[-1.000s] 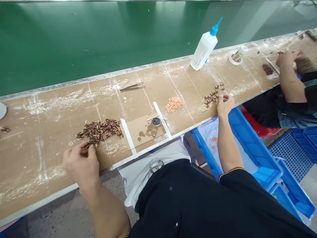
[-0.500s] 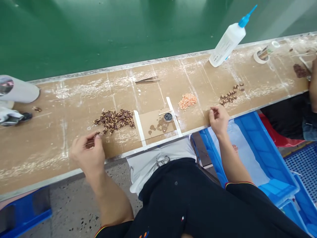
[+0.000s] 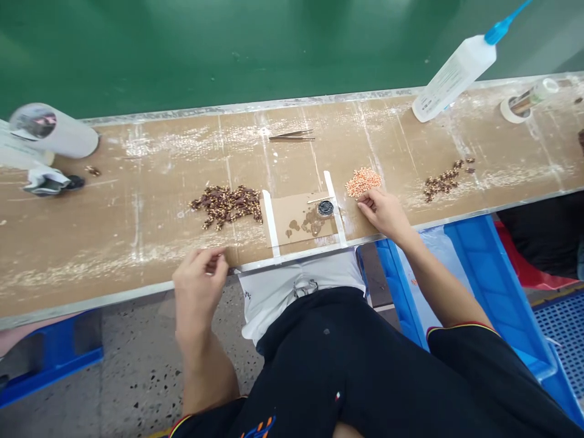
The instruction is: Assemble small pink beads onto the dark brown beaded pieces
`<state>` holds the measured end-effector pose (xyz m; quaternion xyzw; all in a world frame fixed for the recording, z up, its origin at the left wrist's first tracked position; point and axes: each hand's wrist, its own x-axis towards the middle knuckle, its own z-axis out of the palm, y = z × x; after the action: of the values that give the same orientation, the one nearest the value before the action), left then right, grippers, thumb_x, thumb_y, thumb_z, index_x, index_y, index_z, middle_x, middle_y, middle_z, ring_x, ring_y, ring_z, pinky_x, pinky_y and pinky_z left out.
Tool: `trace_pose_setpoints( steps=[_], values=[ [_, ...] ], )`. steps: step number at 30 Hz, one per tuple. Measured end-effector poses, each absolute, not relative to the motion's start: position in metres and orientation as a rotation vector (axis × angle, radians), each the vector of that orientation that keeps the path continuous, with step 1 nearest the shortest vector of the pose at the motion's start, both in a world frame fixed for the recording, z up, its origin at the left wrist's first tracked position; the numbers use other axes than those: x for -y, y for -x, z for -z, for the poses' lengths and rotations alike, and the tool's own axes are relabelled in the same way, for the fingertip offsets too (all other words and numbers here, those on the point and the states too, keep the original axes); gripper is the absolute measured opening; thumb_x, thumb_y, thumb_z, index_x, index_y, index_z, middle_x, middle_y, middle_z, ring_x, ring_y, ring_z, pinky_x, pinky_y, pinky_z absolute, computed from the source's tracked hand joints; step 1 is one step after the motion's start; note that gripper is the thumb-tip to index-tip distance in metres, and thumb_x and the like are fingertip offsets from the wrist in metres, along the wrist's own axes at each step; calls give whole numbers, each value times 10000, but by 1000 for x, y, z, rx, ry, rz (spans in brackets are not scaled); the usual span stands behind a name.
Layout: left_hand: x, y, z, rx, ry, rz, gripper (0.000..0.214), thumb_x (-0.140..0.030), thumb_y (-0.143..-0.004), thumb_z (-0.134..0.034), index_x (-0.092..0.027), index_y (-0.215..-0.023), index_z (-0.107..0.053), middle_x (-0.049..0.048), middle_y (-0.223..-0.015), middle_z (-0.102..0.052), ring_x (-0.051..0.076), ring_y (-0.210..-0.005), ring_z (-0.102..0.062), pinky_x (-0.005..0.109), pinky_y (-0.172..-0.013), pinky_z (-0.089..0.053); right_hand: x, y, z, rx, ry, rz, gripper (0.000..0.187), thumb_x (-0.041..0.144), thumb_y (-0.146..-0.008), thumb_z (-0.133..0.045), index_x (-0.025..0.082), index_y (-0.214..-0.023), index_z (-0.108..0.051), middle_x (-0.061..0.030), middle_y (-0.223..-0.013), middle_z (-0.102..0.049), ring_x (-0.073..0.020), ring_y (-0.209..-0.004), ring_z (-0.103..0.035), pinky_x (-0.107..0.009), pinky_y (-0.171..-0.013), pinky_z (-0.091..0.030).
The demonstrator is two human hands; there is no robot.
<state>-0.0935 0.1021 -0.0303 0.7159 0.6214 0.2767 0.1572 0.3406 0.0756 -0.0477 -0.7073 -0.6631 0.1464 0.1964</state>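
My left hand [image 3: 201,289] is at the table's front edge, thumb and fingertips closed in a pinch; whatever is between them is too small to make out. Beyond it lies a pile of small dark brown and gold pieces [image 3: 228,205]. My right hand [image 3: 383,213] reaches the near edge of a heap of small orange pieces [image 3: 364,181], its fingers pinched together and their tips partly hidden. Between the hands, a stained cardboard piece [image 3: 292,213] is held by white tape strips. A small round pot of black stuff [image 3: 325,208] and a thin stick [image 3: 320,199] are on it.
Tweezers [image 3: 292,135] lie toward the back. A white bottle with a blue nozzle [image 3: 454,79] and a tape roll [image 3: 515,111] stand back right, near a smaller brown pile [image 3: 442,182]. White cylinders [image 3: 68,134] sit at left. Blue crates [image 3: 497,292] are below right.
My right hand has moved left from beside the smaller brown pile to the orange heap. My left hand has drawn back from the large brown pile toward the front edge. The view has shifted.
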Motion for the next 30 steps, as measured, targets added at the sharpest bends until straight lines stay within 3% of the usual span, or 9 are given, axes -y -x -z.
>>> trace_pose_setpoints(
  steps=[5, 10, 14, 19, 25, 30],
  values=[
    [-100, 60, 41, -1596, -2046, -867, 270, -341, -953, -616, -196, -920, -841, 61, -833, -713, 183, -701, -664, 330, -705, -567, -93, -344, 36, 2014, 2050, -399, 101, 218, -965, -578, 242, -895, -645, -146, -1017, -771, -311, -948, -712, -392, -815, -522],
    [-95, 30, 46, -1461, -1824, -1138, 226, -331, -983, -679, -202, -988, -865, 85, -996, -839, 204, -917, -783, 330, -830, -631, -97, -347, 32, 2095, 2158, -352, 98, 206, -951, -576, 222, -899, -658, -173, -978, -774, -331, -910, -701, -393, -776, -485],
    [-91, 13, 52, -1338, -1489, -1136, 273, -388, -941, -759, -193, -1095, -871, 73, -962, -862, 169, -773, -775, 293, -715, -635, -98, -345, 32, 2098, 2244, -278, 133, 225, -979, -555, 203, -925, -675, -197, -996, -777, -331, -855, -688, -393, -741, -455],
    [-90, -4, 51, -1201, -1201, -1176, 258, -402, -854, -867, -202, -1014, -895, 68, -875, -866, 147, -684, -761, 254, -629, -629, -101, -335, 34, 2000, 2286, -245, 55, 238, -980, -618, 231, -929, -638, -155, -978, -783, -315, -884, -702, -382, -773, -485],
    [-94, -8, 46, -1060, -1017, -1163, 325, -438, -854, -903, -249, -1119, -901, 98, -1055, -894, 133, -712, -760, 280, -699, -681, -90, -337, 34, 1987, 2213, -309, 66, 208, -961, -614, 246, -908, -605, -123, -961, -767, -284, -866, -704, -372, -792, -494],
    [-99, -12, 55, -1018, -943, -1134, 386, -460, -823, -940, -245, -1141, -898, 100, -1041, -892, 122, -703, -759, 282, -725, -693, -86, -338, 36, 2147, 2118, -209, 128, 218, -971, -556, 243, -857, -608, -146, -934, -745, -296, -865, -671, -374, -747, -466]
  ],
)
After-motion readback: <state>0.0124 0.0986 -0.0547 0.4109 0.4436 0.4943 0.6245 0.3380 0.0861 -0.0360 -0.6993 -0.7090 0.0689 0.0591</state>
